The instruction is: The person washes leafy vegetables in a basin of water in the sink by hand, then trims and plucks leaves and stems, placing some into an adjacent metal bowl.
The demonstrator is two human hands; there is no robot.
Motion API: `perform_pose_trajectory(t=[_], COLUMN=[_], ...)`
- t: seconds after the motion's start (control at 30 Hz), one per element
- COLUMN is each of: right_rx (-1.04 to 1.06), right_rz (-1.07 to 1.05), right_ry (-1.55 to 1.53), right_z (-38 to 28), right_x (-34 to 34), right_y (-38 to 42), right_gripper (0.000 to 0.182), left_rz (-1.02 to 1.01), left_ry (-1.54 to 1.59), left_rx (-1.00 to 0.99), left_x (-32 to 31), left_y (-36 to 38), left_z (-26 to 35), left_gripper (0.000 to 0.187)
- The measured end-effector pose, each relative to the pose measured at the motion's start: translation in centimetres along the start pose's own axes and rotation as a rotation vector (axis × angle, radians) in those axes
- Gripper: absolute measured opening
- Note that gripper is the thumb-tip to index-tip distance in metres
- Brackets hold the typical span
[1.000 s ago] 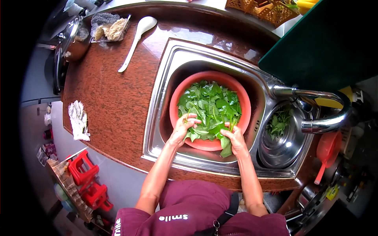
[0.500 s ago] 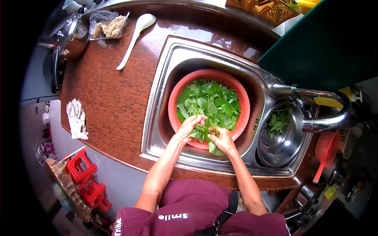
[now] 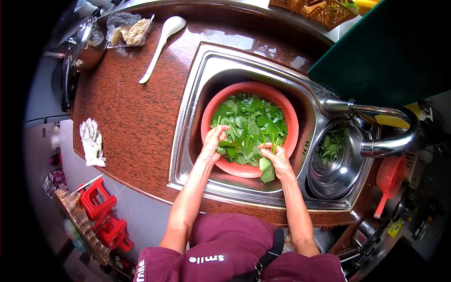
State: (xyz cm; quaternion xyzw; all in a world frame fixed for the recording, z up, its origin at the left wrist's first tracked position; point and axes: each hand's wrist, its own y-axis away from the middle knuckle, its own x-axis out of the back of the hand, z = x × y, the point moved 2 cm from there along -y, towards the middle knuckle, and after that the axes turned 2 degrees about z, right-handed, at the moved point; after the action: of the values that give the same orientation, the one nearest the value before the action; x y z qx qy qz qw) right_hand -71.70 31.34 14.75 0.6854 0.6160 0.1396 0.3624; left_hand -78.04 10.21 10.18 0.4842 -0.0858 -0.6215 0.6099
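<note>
A red plastic basin (image 3: 292,110) full of wet leafy greens (image 3: 251,120) sits in the large bowl of the steel sink (image 3: 191,101). Over the basin's left side, my left hand (image 3: 214,144) has its fingers curled round some leafy greens, with leaves showing below the palm. My right hand (image 3: 278,162) is closed on a small bunch of leafy greens at the basin's lower right rim; thin stems point up from the fingers and a broad leaf hangs below them. The two hands are apart.
To the right, a steel bowl (image 3: 324,181) in the small sink holds some greens (image 3: 332,144), with the faucet (image 3: 390,149) reaching over it. A white ladle (image 3: 162,47) and a crumpled cloth (image 3: 91,142) lie on the counter. A dark green board (image 3: 376,61) stands behind.
My hands have moved apart: the left went up and to the left, the right slightly to the right with its bunch. The left fingers are more curled now.
</note>
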Motion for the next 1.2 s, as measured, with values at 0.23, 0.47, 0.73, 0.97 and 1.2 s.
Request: perform_pose_trajectory(t=[0.23, 0.47, 0.73, 0.97, 1.2], right_rx=[0.117, 0.096, 0.063, 0.019, 0.279], right_rz=[-0.07, -0.031, 0.251, -0.077, 0.19], right_ry=[0.29, 0.685, 0.146, -0.13, 0.6], right_z=[1.3, 1.0, 0.1, -0.8, 1.6], right_x=[-2.4, 0.3, 3.2, -0.4, -4.7], right_y=[-1.6, -2.8, -2.2, -1.5, -2.4], right_gripper=[0.011, 0.026, 0.017, 0.037, 0.041], left_rz=[-0.201, 0.007, -0.046, -0.052, -0.093], left_ry=[-0.437, -0.26, -0.284, -0.372, -0.458], left_rx=[0.061, -0.045, -0.236, -0.044, -0.219], left_x=[-4.5, -1.8, 0.6, -2.2, -4.1], left_y=[1.6, 0.4, -0.4, 0.8, 2.1], left_z=[-2.2, -1.6, 1.2, -1.7, -3.8], left_gripper=[0.029, 0.032, 0.036, 0.036, 0.062])
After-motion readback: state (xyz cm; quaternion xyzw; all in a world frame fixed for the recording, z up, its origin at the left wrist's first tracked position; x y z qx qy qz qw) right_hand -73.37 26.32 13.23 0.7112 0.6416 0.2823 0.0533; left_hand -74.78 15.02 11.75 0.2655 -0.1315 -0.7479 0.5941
